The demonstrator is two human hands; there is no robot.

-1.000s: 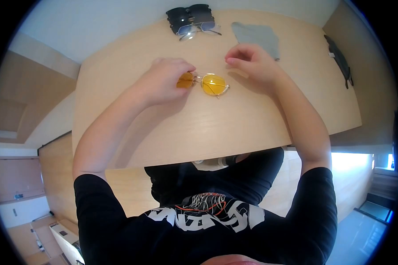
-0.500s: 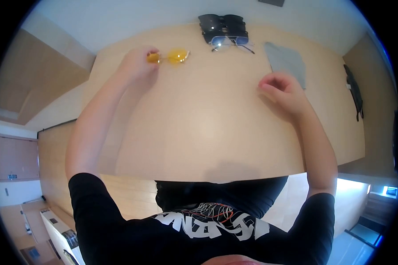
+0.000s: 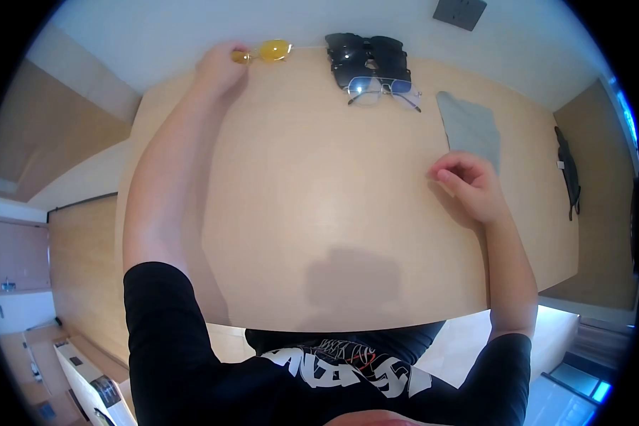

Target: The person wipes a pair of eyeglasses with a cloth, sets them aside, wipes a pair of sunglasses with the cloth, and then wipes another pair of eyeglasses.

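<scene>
At the far left of the table, my left hand (image 3: pixel 224 67) is closed on one side of a pair of yellow-tinted glasses (image 3: pixel 275 50). One yellow lens shows fully to the right of my fingers; the other is partly covered by them. My right hand (image 3: pixel 470 183) rests over the right part of the table, at the near end of a grey cloth (image 3: pixel 470 124). Its fingers are curled in with the thumb against them, and nothing shows in them. Between the hands, at the back, lie clear metal-framed glasses (image 3: pixel 382 88) in front of several dark sunglasses (image 3: pixel 368 53).
The pale wooden table (image 3: pixel 312 184) meets a white wall at the back, where a dark socket plate (image 3: pixel 460 13) sits. A black strap-like item (image 3: pixel 566 174) lies near the right edge, beside a wooden side panel (image 3: pixel 598 135).
My left hand has carried the yellow glasses farther back toward the wall. My right hand stays by the grey cloth, fingers still curled. The view has tilted up, showing more wall.
</scene>
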